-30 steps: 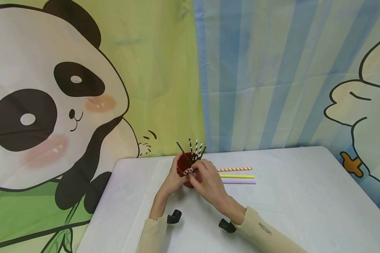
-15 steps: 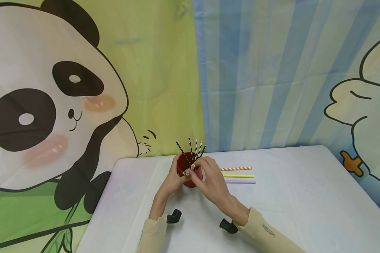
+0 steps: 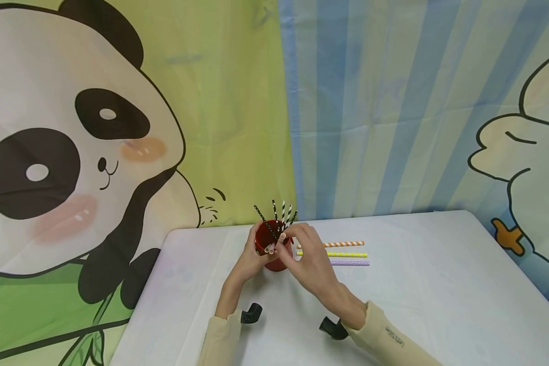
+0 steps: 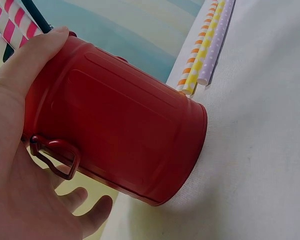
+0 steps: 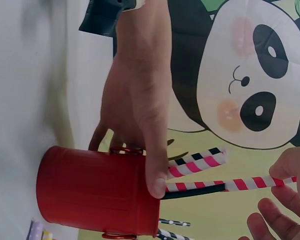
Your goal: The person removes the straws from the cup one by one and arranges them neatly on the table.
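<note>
A red metal bucket (image 3: 276,263) with small side handles stands on the table, with patterned paper straws upright or leaning in it. My left hand (image 3: 246,262) grips its side, thumb (image 5: 156,187) at the rim. Several black-and-white straws (image 3: 283,216) lean toward the back. Nearer me, pink-and-white and black-and-white striped straws (image 5: 200,162) poke out beside the left thumb. Between thumb and fingertips, my right hand (image 3: 312,264) pinches the upper end of a red-and-white striped straw (image 5: 252,182). Its lower end meets the bucket's rim; a dark straw (image 5: 195,191) lies alongside.
Right of the bucket lie an orange-striped straw (image 3: 347,244), a yellow straw (image 3: 347,254) and a lilac dotted straw (image 3: 352,263) on the white table (image 3: 416,295). Printed curtains (image 3: 238,127) hang behind the table. Black wrist devices (image 3: 333,328) sit at both cuffs.
My right hand has moved slightly right and up, drawing one straw end away from the two beside it. The left hand and bucket have stayed in place.
</note>
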The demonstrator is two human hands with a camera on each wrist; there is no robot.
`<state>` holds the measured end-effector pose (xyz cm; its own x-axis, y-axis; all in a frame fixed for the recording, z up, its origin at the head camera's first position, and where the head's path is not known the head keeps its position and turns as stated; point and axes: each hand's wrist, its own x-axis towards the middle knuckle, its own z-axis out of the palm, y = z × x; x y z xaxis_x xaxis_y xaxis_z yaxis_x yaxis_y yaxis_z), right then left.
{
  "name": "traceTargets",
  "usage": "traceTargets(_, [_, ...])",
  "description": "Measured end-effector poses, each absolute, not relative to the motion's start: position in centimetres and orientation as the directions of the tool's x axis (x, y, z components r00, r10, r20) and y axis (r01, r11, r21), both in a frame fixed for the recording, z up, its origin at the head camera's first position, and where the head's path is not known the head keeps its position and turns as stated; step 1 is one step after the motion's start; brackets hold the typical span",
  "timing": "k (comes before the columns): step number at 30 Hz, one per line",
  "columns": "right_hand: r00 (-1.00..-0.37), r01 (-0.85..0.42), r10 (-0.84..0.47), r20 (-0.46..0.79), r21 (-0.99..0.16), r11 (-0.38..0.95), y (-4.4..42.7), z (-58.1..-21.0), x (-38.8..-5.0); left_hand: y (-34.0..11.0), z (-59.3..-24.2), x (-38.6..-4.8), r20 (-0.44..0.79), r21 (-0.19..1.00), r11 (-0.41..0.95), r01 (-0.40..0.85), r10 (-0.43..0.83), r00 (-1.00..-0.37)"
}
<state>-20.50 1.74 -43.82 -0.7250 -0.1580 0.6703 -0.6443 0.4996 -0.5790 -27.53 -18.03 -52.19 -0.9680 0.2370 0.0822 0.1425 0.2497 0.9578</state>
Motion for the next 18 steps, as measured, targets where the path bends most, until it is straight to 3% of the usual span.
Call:
traceTargets(9, [-0.721, -0.65, -0.132, 0.68, -0.599, 0.468, 2.3, -42.7, -19.9, -17.6, -49.2, -26.0, 0.049, 0.97, 0.219, 0.109, 0.261, -0.964])
traceTargets(18, [-0.698, -0.68, -0.121, 0.706, -0.599, 0.423, 2.6, -41.7, -19.2, -17.6, -49.0, -25.9, 0.041, 0.968, 0.227, 0.105, 0.273, -0.961])
